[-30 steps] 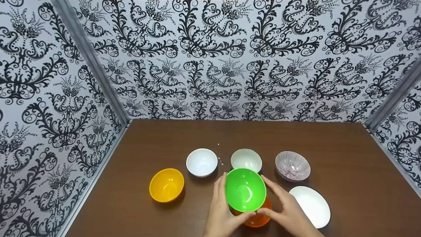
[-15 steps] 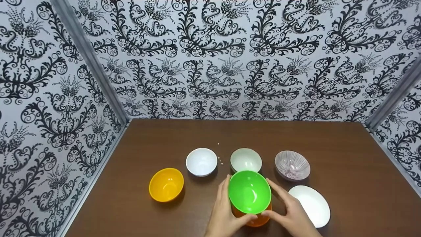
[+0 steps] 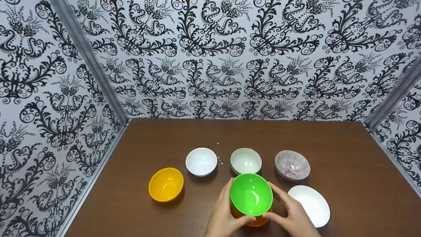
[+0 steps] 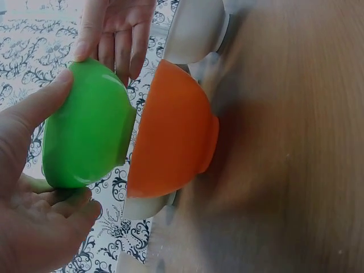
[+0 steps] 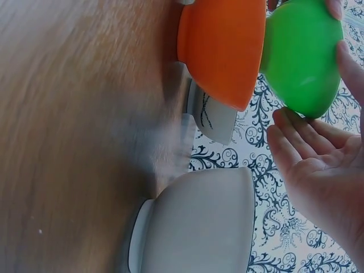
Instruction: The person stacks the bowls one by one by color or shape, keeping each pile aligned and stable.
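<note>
A green bowl (image 3: 251, 194) is held upright between both hands, right over an orange bowl (image 4: 170, 131) that stands on the table. My left hand (image 3: 222, 212) grips its left side, thumb at the near rim. On the opposite side my right hand (image 3: 289, 210) holds it the same way, fingers against the outer wall (image 5: 307, 85). The green bowl's foot is level with the orange rim in both wrist views; whether they touch I cannot tell. From the head view most of the orange bowl is hidden.
A yellow bowl (image 3: 166, 185) stands at left on the brown table (image 3: 158, 138). Farther back are a white bowl (image 3: 201, 162), a pale greenish bowl (image 3: 246, 161) and a streaked bowl (image 3: 292, 165). A white dish (image 3: 310, 205) lies right of my right hand. Small white crumbs (image 3: 220, 160) dot the table.
The green bowl has moved a little right and toward me, over the orange bowl, with both hands still holding it. The other bowls have stayed where they were.
</note>
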The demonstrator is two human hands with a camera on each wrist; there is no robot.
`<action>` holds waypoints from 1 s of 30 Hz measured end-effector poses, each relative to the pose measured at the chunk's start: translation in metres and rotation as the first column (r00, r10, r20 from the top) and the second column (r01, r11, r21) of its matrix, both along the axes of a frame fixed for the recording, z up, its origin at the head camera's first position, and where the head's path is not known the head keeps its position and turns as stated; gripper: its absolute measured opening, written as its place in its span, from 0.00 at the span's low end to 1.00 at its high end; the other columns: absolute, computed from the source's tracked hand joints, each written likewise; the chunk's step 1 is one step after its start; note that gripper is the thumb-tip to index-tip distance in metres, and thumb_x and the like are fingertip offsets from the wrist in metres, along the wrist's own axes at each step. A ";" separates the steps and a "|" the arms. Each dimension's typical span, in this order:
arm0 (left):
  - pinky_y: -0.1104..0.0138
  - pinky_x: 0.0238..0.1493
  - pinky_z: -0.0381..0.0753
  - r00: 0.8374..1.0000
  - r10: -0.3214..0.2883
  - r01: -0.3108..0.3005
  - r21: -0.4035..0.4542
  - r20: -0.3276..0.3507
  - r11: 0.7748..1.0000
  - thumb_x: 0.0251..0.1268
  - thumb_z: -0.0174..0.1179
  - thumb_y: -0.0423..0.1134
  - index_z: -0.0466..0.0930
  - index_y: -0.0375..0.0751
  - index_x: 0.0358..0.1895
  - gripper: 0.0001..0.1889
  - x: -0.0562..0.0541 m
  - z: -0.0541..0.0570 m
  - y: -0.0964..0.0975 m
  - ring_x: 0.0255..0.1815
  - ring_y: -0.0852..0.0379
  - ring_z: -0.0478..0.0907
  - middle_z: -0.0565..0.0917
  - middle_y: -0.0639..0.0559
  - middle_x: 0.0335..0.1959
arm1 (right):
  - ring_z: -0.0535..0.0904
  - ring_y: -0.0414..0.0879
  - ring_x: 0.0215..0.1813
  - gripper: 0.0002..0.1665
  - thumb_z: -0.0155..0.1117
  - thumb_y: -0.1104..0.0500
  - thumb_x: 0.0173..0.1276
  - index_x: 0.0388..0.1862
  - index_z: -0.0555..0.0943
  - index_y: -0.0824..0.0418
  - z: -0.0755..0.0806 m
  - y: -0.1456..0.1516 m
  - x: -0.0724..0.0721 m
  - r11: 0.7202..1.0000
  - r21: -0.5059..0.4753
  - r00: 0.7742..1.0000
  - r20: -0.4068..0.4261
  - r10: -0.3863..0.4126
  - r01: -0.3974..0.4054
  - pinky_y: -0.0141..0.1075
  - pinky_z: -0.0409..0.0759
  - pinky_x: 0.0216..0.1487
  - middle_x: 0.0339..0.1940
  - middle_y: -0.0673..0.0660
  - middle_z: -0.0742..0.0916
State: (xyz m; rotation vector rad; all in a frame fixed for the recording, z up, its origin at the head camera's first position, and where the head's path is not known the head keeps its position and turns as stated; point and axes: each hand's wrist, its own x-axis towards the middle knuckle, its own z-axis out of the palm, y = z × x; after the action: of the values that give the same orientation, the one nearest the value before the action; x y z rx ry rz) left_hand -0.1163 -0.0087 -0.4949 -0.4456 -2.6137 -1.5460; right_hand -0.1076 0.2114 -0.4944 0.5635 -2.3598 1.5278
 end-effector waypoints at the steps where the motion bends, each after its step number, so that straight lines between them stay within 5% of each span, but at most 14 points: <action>1: 0.43 0.69 0.72 1.000 -0.003 0.003 -0.002 0.002 1.000 0.43 0.77 0.60 0.56 0.40 0.77 0.59 0.000 0.000 0.000 0.71 0.44 0.70 0.67 0.44 0.75 | 0.72 0.26 0.67 0.48 0.80 0.67 0.47 0.70 0.72 0.64 0.000 0.000 0.000 1.000 0.003 1.000 0.000 -0.003 0.003 0.16 0.71 0.63 0.68 0.59 0.80; 11: 0.46 0.71 0.72 0.996 -0.030 0.031 -0.017 0.081 0.999 0.44 0.77 0.60 0.57 0.39 0.77 0.58 -0.002 -0.002 -0.002 0.71 0.48 0.71 0.68 0.46 0.75 | 0.71 0.24 0.67 0.48 0.82 0.65 0.44 0.68 0.74 0.67 -0.005 0.001 0.001 0.998 0.054 0.999 -0.050 -0.014 0.017 0.15 0.70 0.63 0.65 0.60 0.82; 20: 0.47 0.70 0.73 0.998 -0.056 0.057 -0.018 0.038 0.998 0.45 0.76 0.60 0.57 0.39 0.77 0.57 -0.001 -0.010 -0.004 0.70 0.46 0.72 0.69 0.45 0.74 | 0.72 0.23 0.64 0.48 0.84 0.59 0.43 0.66 0.76 0.64 -0.008 0.003 0.002 0.985 0.150 0.996 -0.018 -0.086 0.088 0.12 0.65 0.62 0.63 0.57 0.84; 30: 0.46 0.71 0.71 0.995 -0.062 0.064 -0.022 0.080 0.998 0.45 0.76 0.61 0.56 0.38 0.77 0.58 -0.002 -0.016 -0.003 0.72 0.47 0.71 0.68 0.46 0.75 | 0.72 0.23 0.64 0.48 0.84 0.52 0.44 0.67 0.77 0.61 -0.016 0.006 0.002 0.960 0.251 0.992 -0.044 -0.116 0.124 0.13 0.65 0.62 0.61 0.58 0.85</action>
State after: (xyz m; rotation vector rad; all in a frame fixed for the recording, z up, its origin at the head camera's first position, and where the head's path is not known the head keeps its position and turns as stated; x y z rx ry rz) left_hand -0.1181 -0.0117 -0.5109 -0.4825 -2.7059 -1.5839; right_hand -0.1054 0.2175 -0.5102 0.4823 -2.5351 1.1672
